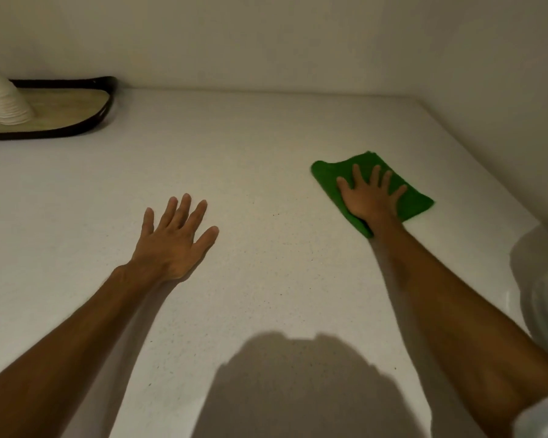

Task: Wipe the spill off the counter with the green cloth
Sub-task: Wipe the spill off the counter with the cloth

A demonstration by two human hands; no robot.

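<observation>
Right hand (369, 197) presses green cloth (374, 188) flat (grip open); left hand (174, 241) also spread on counter (266, 137).

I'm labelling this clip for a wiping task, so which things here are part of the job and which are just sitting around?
Part of the job:
- green cloth, flat under the right hand
- counter
- left hand, open, fingers spread, holding nothing

Just lying about:
- dark-rimmed tray, far left
- stack of white cups on the tray
- pale, blurred object at the right edge
</observation>
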